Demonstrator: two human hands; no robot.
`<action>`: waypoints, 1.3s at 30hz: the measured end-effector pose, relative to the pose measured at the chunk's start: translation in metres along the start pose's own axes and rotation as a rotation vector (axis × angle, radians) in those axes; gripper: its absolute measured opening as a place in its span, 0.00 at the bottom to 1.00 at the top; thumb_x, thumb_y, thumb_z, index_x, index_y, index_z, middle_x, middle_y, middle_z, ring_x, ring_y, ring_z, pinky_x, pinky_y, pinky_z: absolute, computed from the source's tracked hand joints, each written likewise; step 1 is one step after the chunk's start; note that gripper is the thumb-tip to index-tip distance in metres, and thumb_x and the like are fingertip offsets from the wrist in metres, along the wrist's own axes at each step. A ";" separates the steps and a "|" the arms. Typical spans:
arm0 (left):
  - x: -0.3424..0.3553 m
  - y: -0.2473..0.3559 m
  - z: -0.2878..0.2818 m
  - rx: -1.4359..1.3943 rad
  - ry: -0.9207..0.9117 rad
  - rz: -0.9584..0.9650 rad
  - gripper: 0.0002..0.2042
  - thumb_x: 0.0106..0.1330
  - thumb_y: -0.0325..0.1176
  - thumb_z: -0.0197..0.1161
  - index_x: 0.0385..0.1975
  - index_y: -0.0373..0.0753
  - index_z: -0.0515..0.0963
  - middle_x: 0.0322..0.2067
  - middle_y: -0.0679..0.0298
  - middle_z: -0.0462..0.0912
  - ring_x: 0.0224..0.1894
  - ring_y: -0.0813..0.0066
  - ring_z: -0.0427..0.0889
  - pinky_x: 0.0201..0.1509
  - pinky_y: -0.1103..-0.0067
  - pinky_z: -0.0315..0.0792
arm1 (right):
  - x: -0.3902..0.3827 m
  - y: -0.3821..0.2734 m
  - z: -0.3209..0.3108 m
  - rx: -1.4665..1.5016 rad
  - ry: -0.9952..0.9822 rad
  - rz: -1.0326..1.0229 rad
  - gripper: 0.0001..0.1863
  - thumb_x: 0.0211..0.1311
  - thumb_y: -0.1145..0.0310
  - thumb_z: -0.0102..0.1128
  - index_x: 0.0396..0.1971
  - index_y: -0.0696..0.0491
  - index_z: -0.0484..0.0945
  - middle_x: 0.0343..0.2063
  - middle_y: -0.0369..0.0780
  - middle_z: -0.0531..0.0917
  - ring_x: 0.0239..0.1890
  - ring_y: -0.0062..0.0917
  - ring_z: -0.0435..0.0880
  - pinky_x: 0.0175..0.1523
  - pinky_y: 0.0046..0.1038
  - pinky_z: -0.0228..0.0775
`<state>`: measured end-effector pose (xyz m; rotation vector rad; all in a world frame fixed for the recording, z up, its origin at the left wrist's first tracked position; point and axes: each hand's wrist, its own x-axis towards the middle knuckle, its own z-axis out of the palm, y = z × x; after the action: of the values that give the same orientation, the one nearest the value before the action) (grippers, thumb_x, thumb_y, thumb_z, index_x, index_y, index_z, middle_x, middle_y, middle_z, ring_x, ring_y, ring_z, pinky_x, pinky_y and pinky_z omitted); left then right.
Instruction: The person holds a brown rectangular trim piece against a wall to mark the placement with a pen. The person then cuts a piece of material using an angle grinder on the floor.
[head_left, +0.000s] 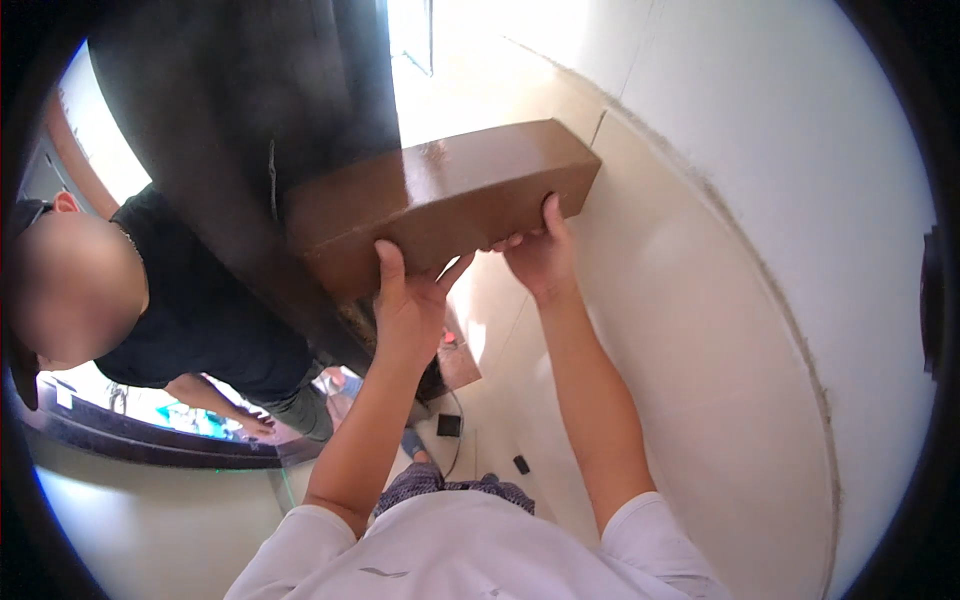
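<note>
Raised in front of me is a long, glossy brown box-shaped piece (480, 205), tilted so its right end sits higher than its left. My left hand (408, 290) grips its lower edge left of the middle, thumb on the near face and fingers partly hidden underneath. Nearer the right end, my right hand (545, 255) holds the same edge, its thumb also pressed on the near face. The left end of the piece lies against a tall dark panel (335, 90), where shadow makes the join hard to make out.
At the left, a person in a black shirt (200, 300) and cap stands by a window-like opening (190, 405). A pale wall (800, 180) curves along the right. On the light floor lie a black square object (449, 426) with a cable and a small black item (521, 464).
</note>
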<state>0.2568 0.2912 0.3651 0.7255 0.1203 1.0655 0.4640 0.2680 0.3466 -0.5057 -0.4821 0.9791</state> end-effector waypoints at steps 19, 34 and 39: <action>-0.014 -0.006 -0.004 0.063 -0.018 0.034 0.43 0.68 0.68 0.63 0.75 0.45 0.64 0.72 0.61 0.73 0.74 0.57 0.72 0.78 0.52 0.69 | -0.024 -0.010 -0.017 -0.049 -0.230 0.039 0.28 0.69 0.31 0.63 0.46 0.43 0.85 0.40 0.31 0.88 0.29 0.20 0.76 0.42 0.36 0.72; -0.019 -0.023 0.015 -0.006 -0.020 0.124 0.49 0.64 0.74 0.59 0.78 0.44 0.60 0.75 0.62 0.67 0.77 0.58 0.66 0.81 0.50 0.64 | -0.031 -0.032 -0.005 -0.195 -0.227 -0.032 0.33 0.64 0.33 0.68 0.52 0.47 0.82 0.43 0.35 0.87 0.38 0.31 0.82 0.39 0.41 0.75; -0.029 -0.019 0.031 0.022 0.009 0.132 0.50 0.65 0.76 0.55 0.79 0.47 0.58 0.77 0.62 0.66 0.78 0.56 0.64 0.80 0.48 0.64 | -0.038 -0.053 -0.003 -0.253 -0.274 -0.070 0.35 0.69 0.35 0.65 0.62 0.49 0.77 0.53 0.37 0.86 0.50 0.32 0.82 0.46 0.38 0.73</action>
<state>0.2698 0.2470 0.3700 0.7567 0.0928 1.1953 0.4822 0.2105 0.3702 -0.5799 -0.8716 0.9291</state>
